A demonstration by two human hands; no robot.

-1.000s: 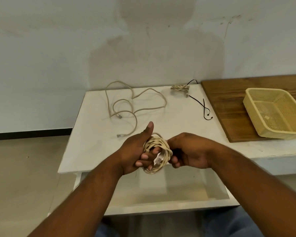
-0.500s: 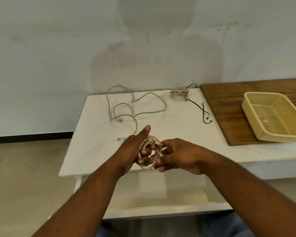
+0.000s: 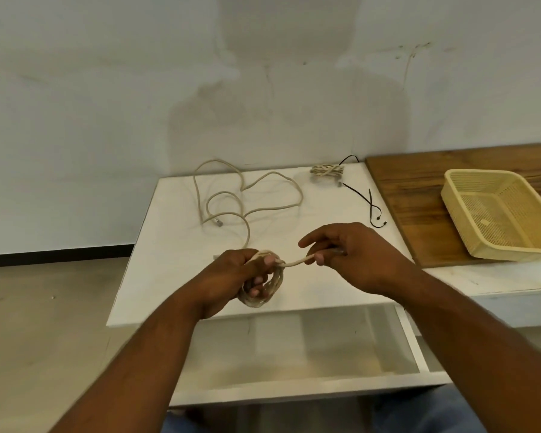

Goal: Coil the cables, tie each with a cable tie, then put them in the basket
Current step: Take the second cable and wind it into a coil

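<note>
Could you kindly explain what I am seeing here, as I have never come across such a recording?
There is no machine: these are a person's bare hands, filmed from a camera worn on the head, looking down. The left hand grips a coiled cable; the right hand pinches its free end, stretched between them. On the white table lie a loose cable, a small bundled cable and a black strand, likely a cable tie. A yellow basket sits on a wooden board at right.
</note>
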